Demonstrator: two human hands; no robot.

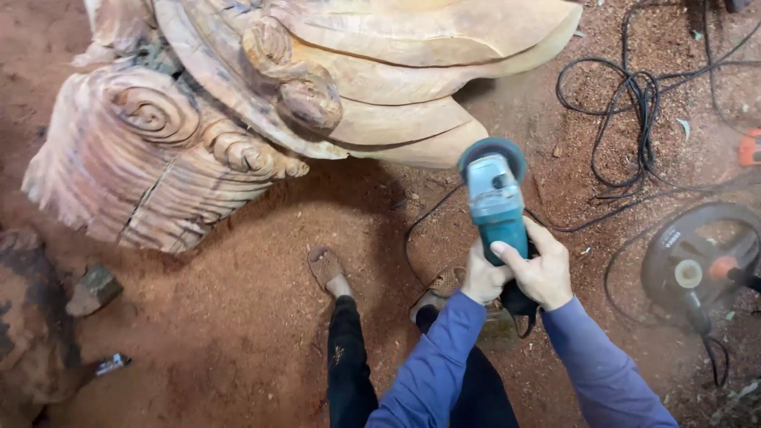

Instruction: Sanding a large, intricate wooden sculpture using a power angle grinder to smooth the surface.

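- Grinder [495, 202]: a teal angle grinder with a paler blue-grey head and a round guard at its far end, held low over the sawdust floor [238, 317], pointing away from the person toward the carving.
- Its guard sits just beside the lower pale edge of the carving [261, 103]; whether the disc touches the wood cannot be told.
- Left hand [485, 276] wraps the rear of the body from the left, fingers closed around it.
- Right hand [543, 271] grips from the right, thumb laid over the top and fingers curled tight on the grinder.
- Both arms wear blue sleeves [444, 357].
- Carving: a large wood piece with spiral curls on the left, knotted scrolls in the middle and broad smooth layered lobes on the right, resting on the floor.
- Two sandalled feet [326, 268] stand below it, just left of the hands, above dark trouser legs.
- Black cables [634, 103] loop over the floor on the right, one running toward the grinder.
- Fan [697, 261], dark and round, lies near the right hand.
- Stone [93, 289] and a dark lump [32, 317] lie at the left.
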